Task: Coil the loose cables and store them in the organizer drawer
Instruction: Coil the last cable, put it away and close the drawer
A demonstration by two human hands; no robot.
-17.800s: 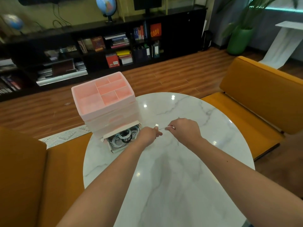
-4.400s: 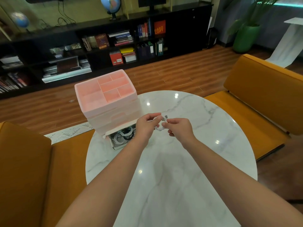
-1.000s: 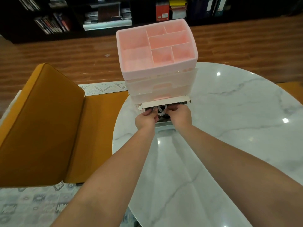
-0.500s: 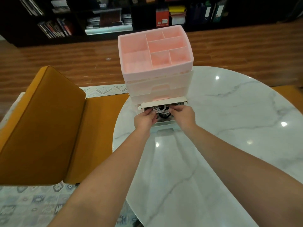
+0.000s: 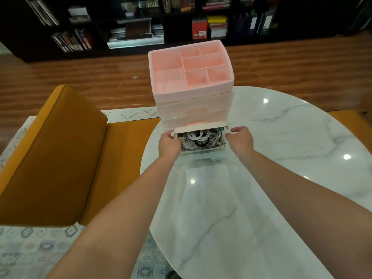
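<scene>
Storing step, close to its end. Coiled cables (image 5: 201, 138), white with one dark loop among them, heaped in a shallow white box (image 5: 202, 150) inside the pulled-out bottom drawer (image 5: 203, 157) of the pink organizer (image 5: 191, 77). Left hand (image 5: 168, 145) at the drawer's left end, fingers curled over the box's edge. Right hand (image 5: 239, 138) at the drawer's right end, fingers bent inward near the box's corner; actual grip on it impossible to tell. No loose cable visible on the marble surface (image 5: 261, 198) in front of the organizer. Next, probably: settle the box squarely in the drawer, then an even push from both ends to slide it shut. Worth watching for loops standing proud of the box and catching under the drawer above.
</scene>
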